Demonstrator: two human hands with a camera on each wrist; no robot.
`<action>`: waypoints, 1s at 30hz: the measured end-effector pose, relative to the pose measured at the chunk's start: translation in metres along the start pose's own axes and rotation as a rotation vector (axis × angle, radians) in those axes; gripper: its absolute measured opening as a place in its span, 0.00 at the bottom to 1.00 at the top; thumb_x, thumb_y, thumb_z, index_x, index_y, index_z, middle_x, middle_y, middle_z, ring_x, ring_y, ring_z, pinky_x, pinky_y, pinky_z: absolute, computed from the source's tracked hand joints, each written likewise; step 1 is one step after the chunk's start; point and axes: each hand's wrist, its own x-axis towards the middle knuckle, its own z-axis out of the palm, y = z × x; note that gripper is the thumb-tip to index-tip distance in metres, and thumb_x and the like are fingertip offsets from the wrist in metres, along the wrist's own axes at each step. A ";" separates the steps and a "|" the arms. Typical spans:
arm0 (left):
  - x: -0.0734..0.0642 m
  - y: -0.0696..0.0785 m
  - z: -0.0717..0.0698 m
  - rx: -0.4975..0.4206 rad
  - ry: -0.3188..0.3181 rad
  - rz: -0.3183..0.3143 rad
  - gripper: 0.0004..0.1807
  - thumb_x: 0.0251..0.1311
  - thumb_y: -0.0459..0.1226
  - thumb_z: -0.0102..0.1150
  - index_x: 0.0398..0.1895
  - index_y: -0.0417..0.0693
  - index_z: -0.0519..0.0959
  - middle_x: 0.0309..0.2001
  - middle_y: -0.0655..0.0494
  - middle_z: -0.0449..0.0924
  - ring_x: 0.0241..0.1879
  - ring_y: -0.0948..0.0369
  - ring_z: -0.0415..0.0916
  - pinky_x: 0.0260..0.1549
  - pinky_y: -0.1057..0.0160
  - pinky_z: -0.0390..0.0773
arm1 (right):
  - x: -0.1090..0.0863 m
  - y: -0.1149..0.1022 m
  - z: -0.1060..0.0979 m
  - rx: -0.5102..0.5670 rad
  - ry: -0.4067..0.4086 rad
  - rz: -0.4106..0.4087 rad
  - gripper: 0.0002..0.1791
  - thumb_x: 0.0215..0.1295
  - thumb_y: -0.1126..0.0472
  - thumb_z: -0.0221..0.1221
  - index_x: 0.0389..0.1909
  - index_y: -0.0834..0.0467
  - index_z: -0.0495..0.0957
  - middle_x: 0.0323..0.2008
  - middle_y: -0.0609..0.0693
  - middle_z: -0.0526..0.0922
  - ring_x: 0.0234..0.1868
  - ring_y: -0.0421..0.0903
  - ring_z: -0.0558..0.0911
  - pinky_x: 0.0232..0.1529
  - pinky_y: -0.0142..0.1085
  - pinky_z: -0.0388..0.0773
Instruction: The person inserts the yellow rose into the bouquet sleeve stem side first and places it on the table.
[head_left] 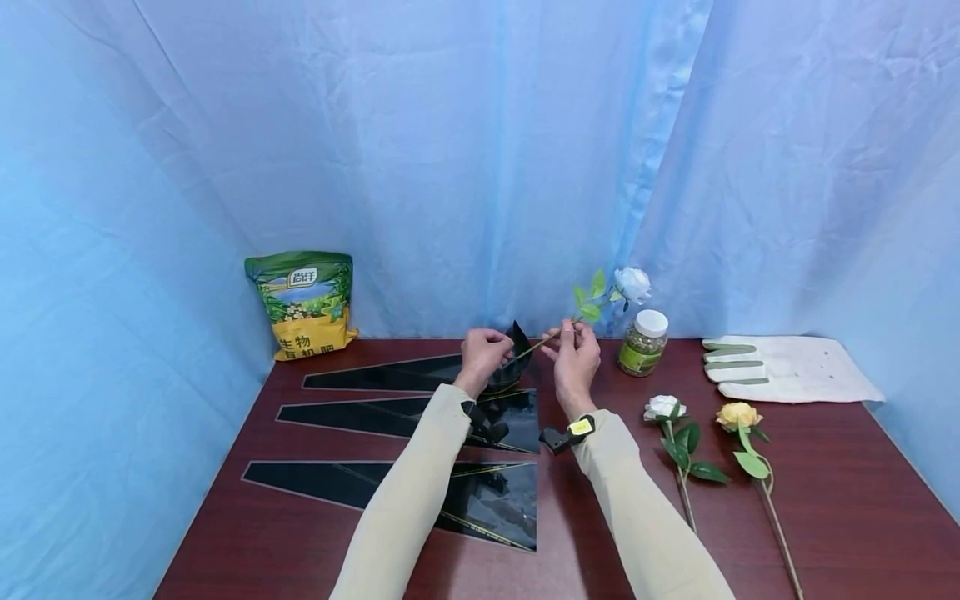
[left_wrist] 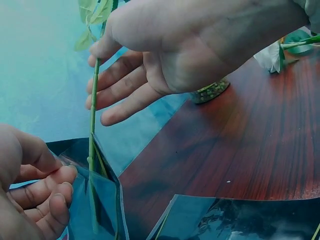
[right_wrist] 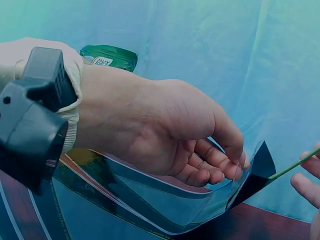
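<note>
My left hand (head_left: 483, 358) pinches the mouth edge of a black and clear flower sleeve (head_left: 519, 340) between thumb and fingers. My right hand (head_left: 576, 365) holds the green stem (left_wrist: 94, 117) of an artificial white rose (head_left: 632, 285) between thumb and forefinger, its other fingers extended. The stem's lower end shows through the clear side, inside the sleeve. The bloom and light green leaves (head_left: 590, 311) stick out beyond the right hand. In the right wrist view only fingertips of the right hand (right_wrist: 310, 182) show at the edge.
Two more flat sleeves (head_left: 337, 475) lie nearer on the table. A fertiliser bag (head_left: 303, 304) stands at back left. To the right are a lidded jar (head_left: 643, 343), a white rose (head_left: 666, 408), a yellow rose (head_left: 738, 417) and a glove (head_left: 802, 367).
</note>
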 end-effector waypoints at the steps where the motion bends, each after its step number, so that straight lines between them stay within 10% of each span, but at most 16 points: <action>1: 0.000 0.000 0.000 -0.003 0.000 -0.001 0.09 0.62 0.32 0.60 0.37 0.35 0.87 0.29 0.43 0.87 0.22 0.62 0.79 0.27 0.65 0.83 | 0.000 0.000 0.000 -0.008 0.001 0.000 0.17 0.78 0.54 0.49 0.51 0.65 0.72 0.48 0.71 0.81 0.47 0.58 0.86 0.51 0.50 0.85; 9: 0.000 0.001 0.000 -0.031 0.006 -0.013 0.08 0.63 0.32 0.61 0.34 0.37 0.87 0.28 0.43 0.87 0.24 0.58 0.81 0.31 0.61 0.85 | -0.002 0.001 -0.001 -0.060 0.009 -0.008 0.17 0.76 0.53 0.52 0.50 0.64 0.77 0.46 0.68 0.83 0.35 0.35 0.86 0.49 0.46 0.86; 18: -0.002 0.007 0.000 -0.048 0.011 -0.011 0.08 0.64 0.33 0.61 0.35 0.36 0.88 0.31 0.40 0.87 0.23 0.60 0.80 0.28 0.64 0.83 | -0.006 0.000 0.003 -0.050 -0.051 -0.094 0.18 0.75 0.58 0.54 0.53 0.70 0.77 0.45 0.71 0.83 0.36 0.39 0.86 0.48 0.46 0.85; 30: -0.004 0.012 -0.001 -0.065 0.016 -0.021 0.09 0.64 0.34 0.61 0.37 0.36 0.87 0.30 0.43 0.87 0.23 0.63 0.78 0.29 0.65 0.84 | -0.010 0.004 0.001 -0.093 -0.024 -0.006 0.16 0.73 0.63 0.56 0.56 0.67 0.78 0.47 0.70 0.84 0.34 0.39 0.88 0.46 0.42 0.86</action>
